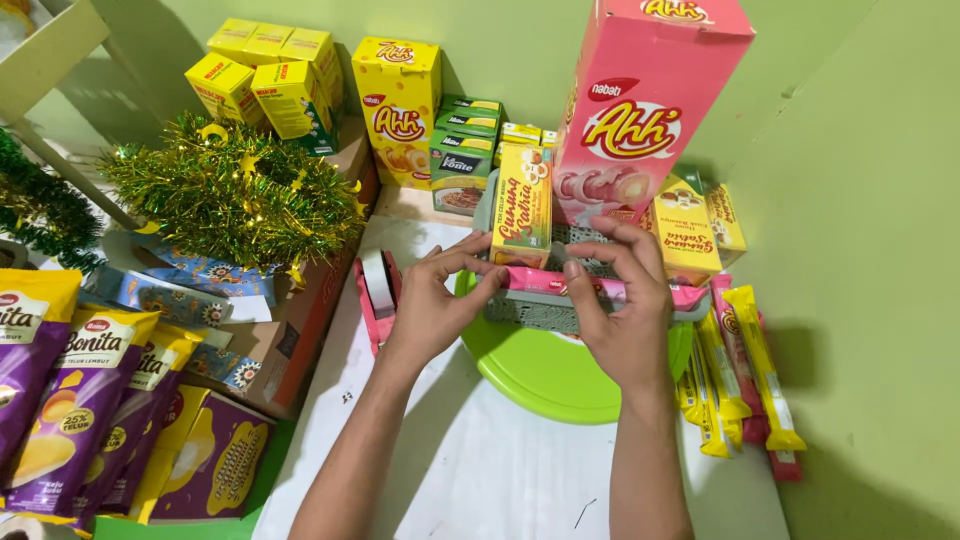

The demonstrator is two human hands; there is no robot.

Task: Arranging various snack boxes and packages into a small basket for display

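Green-walled corner, snack boxes stacked around a white sheet.
Left hand (430,310) and right hand (622,310) pinch a pink wafer stick (590,288) against the grey basket (535,312); seating it needs steady pressure.

1 tall pink box (645,110), 1 tall yellow box (397,95), 5 small yellow boxes (262,75), 2 hands (432,305), 1 green lid (545,372).

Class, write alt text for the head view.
Two hands, left hand and right hand, hold a pink snack bar against a grey basket on a green plate, beside a tall pink box.
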